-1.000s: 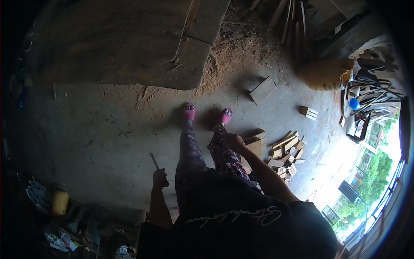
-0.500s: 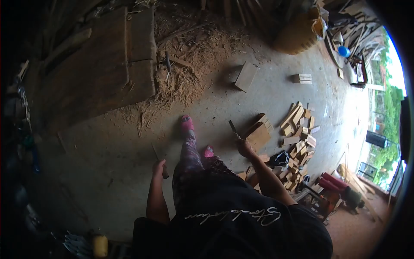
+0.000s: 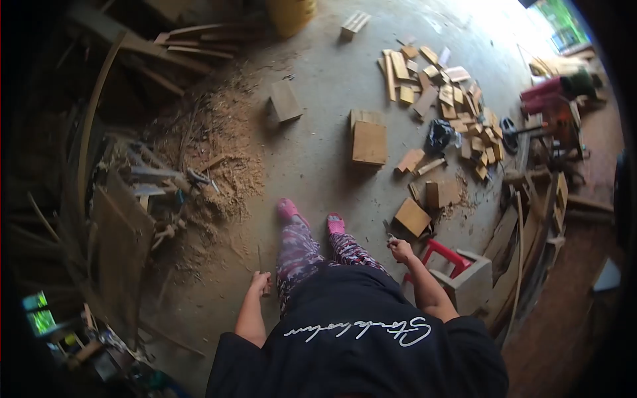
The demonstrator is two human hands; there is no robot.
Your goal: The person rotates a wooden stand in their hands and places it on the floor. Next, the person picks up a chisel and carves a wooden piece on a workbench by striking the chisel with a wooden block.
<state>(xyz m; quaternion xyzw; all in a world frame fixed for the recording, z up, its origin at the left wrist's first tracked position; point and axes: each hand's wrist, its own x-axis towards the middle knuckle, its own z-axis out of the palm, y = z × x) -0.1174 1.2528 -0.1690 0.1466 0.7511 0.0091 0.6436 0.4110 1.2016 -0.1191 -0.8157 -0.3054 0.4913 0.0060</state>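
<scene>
Concrete floor (image 3: 318,179) is spreading beneath us, strewn with wood pieces. Nearest, we are wearing a dark shirt (image 3: 378,331) with white lettering, and we are holding our two hands well apart, one on each side of our legs. Our left hand (image 3: 261,282) is closing around the handle of a thin-bladed tool (image 3: 267,290); its exact type we are not resolving. Our right hand (image 3: 400,250) is gripping a small object with a dark, narrow end (image 3: 389,229); we are not making out what it is. Beside the right forearm, a red frame (image 3: 434,249) is standing against a grey box-like object (image 3: 470,282). Just ahead of the right hand, two wooden blocks (image 3: 413,217) are lying close together. We are standing in pink shoes (image 3: 336,224). To the left, shavings (image 3: 232,182) are covering the floor near leaning boards (image 3: 119,232). Farther ahead, a larger block (image 3: 369,142) is resting before us, with a black bag (image 3: 439,134) to its right. Beyond the bag, we are recording a loose heap of cut pieces (image 3: 424,99); farthest, a yellow sack (image 3: 292,14) is sitting at the upper edge.
</scene>
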